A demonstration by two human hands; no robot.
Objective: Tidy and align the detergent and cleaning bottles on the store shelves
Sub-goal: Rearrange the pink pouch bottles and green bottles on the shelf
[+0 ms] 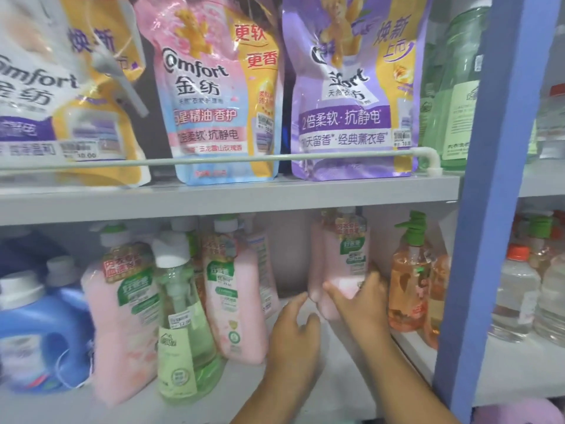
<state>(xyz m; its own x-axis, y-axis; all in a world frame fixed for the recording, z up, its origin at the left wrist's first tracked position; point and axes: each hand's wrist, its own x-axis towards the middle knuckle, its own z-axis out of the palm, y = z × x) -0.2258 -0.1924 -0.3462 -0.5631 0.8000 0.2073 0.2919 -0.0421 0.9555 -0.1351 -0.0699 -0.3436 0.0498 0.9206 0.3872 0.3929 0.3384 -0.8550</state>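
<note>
Right hand (362,296) grips the pink bottle (344,264) low down — toward the lower shelf (336,387)'s right end; left hand (295,328) hovers beside it, fingers loosely spread — holding nothing.

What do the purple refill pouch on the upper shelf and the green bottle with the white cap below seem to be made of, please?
Purple refill pouch: likely flexible glossy plastic film, since it creases and shows glare. Green bottle with white cap: apparently clear rigid plastic, as the green liquid shows through; its cap looks matte opaque plastic.
</note>
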